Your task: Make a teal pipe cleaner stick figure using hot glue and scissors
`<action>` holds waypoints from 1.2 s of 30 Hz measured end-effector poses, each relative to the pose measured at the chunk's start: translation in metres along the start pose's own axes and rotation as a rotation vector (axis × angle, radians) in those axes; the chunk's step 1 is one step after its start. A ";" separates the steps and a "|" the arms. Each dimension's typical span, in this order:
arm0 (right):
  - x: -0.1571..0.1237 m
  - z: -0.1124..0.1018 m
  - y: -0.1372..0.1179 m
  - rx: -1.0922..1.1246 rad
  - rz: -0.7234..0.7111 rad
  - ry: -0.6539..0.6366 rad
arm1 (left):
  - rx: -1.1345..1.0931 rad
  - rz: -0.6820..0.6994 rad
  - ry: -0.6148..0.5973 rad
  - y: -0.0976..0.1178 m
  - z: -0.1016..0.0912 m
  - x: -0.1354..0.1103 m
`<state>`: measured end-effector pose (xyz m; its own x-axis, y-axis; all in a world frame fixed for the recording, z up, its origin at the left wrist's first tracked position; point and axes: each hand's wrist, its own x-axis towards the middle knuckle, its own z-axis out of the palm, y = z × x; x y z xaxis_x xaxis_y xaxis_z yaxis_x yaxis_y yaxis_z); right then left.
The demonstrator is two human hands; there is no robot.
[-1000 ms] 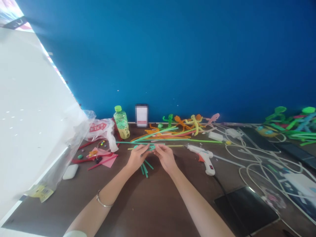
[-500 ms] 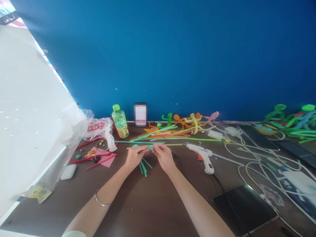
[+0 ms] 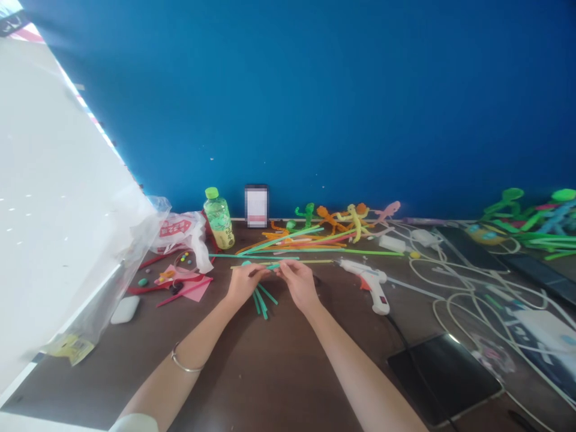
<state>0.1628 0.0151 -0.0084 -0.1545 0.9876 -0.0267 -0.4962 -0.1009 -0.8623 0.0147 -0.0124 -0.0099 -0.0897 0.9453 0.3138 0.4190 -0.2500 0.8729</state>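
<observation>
My left hand and my right hand are close together over the middle of the table. Between their fingertips they pinch a short teal pipe cleaner. Several cut teal pipe cleaner pieces fan out below the hands, on or just above the tabletop; their upper ends are hidden by my left hand. Behind the fingers lies a thin yellow pipe cleaner. To the right of my right hand rests a white glue gun with an orange trigger.
A pile of coloured pipe cleaners lies behind the hands, with small pipe cleaner figures by the blue wall. A green-capped bottle and a phone stand left of them. White cables and a black tablet lie right.
The view has shifted very slightly. Both hands stay in nearly the same place, still pinching the teal pipe cleaner.
</observation>
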 end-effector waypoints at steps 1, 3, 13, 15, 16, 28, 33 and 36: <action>0.000 0.000 0.000 0.003 -0.006 0.000 | -0.013 -0.005 0.007 -0.001 0.000 0.000; 0.001 -0.001 0.000 0.011 -0.014 0.002 | -0.050 -0.012 0.005 -0.003 0.001 -0.001; 0.001 0.002 0.000 0.038 -0.017 0.019 | -0.088 0.007 0.043 0.000 0.002 -0.001; 0.000 0.003 0.000 0.046 -0.032 0.022 | -0.288 -0.103 0.079 0.003 0.006 -0.001; 0.000 0.004 0.000 0.040 -0.039 0.014 | -0.408 -0.166 0.094 0.004 0.008 0.000; -0.006 0.007 0.009 -0.298 -0.120 -0.097 | -0.865 -0.336 0.227 0.006 0.013 0.002; -0.007 0.008 0.010 -0.340 -0.106 -0.072 | -0.694 -0.269 0.140 0.005 0.013 0.001; -0.007 0.008 0.009 -0.383 -0.141 -0.081 | -0.583 -0.226 0.104 0.006 0.012 0.000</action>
<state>0.1525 0.0065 -0.0117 -0.1819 0.9745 0.1316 -0.1658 0.1016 -0.9809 0.0282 -0.0115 -0.0093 -0.2181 0.9700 0.1071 -0.1794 -0.1477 0.9726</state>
